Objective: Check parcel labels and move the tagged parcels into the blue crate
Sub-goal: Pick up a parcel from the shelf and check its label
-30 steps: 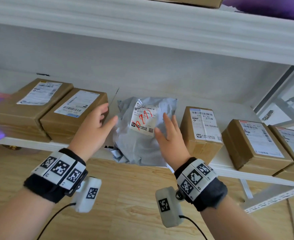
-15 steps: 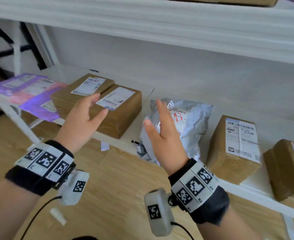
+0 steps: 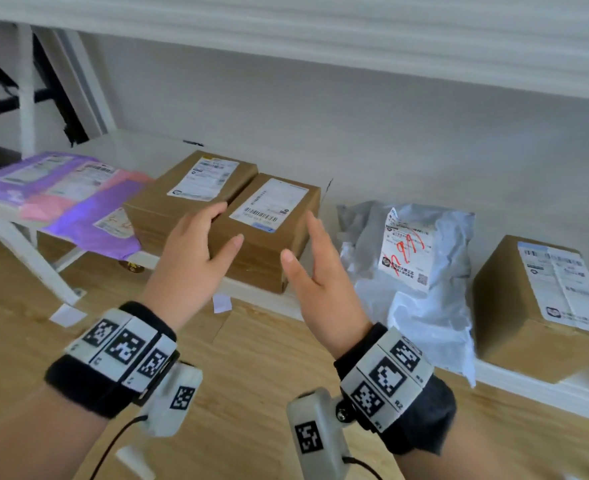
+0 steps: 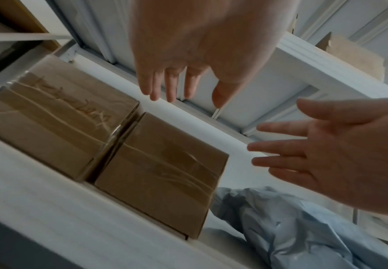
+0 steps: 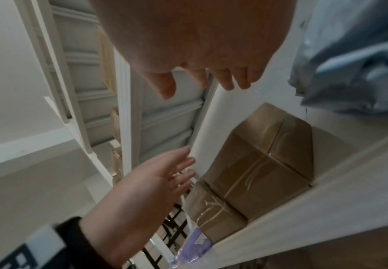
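Note:
A brown cardboard box (image 3: 269,233) with a white barcode label stands on the white shelf (image 3: 258,296), close beside a second labelled box (image 3: 196,188). My left hand (image 3: 199,251) hovers at its left corner and my right hand (image 3: 314,268) at its right side. Both have straight, spread fingers and hold nothing. In the left wrist view the left hand (image 4: 183,54) is above the two boxes (image 4: 160,172) without touching them. To the right lies a grey poly bag (image 3: 407,258) whose label carries red handwriting. No blue crate is in view.
Purple and pink mailers (image 3: 61,188) lie at the shelf's left end. Another labelled box (image 3: 535,299) stands right of the grey bag. An upper shelf (image 3: 321,36) hangs low overhead. Wooden floor (image 3: 251,358) lies below the shelf, with small paper scraps (image 3: 222,303).
Both hands have moved left, away from the grey bag to either side of the labelled brown box. The view has turned left too. The hands stay open and empty.

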`<state>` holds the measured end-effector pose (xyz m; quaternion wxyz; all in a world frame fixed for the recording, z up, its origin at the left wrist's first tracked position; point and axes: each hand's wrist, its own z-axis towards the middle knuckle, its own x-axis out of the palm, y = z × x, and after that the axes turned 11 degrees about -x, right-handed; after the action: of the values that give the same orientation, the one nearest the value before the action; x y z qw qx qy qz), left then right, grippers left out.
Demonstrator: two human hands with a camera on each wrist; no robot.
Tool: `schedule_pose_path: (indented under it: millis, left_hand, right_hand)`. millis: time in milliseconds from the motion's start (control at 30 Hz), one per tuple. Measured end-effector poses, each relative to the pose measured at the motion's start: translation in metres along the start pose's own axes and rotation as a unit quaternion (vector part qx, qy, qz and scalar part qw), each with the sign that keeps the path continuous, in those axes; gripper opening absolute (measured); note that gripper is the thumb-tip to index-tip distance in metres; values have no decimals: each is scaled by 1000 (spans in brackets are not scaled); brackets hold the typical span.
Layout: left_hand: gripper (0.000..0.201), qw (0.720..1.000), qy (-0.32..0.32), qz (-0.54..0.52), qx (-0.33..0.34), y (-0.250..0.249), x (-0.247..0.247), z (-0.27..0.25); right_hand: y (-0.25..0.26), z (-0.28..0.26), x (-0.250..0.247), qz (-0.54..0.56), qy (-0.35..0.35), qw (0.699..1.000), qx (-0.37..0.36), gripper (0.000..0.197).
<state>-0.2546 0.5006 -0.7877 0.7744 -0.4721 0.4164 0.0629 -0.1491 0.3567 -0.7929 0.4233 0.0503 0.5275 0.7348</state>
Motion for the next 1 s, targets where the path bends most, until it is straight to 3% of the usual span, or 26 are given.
schedule_pose_path:
  millis: [200,333,500,667,833,1000]
  left_hand:
    - [55,996,51,-61,48,14,-6,32]
    - [57,992,80,-34,94,18,-5,48]
    - [55,983,97,-15,155,22,-2,59]
    - [57,975,123,-5,184,27,-4,64]
    - [59,970,121,81,195,24,-5,73]
    - [63,958,113,200,170,22,1,78]
  right_hand:
    - [-11,18,29,-44,-52,995,77,62]
    - [-11,29,38,-50,-83,986,133,49]
    - [-18,39,55,-45,-136,962,231,64]
    - [-14,48,66,1,-192,945,264,64]
    - [-11,63,66,11,-223,936,273,67]
    - [-18,70,65,-12,-186,937,294,70]
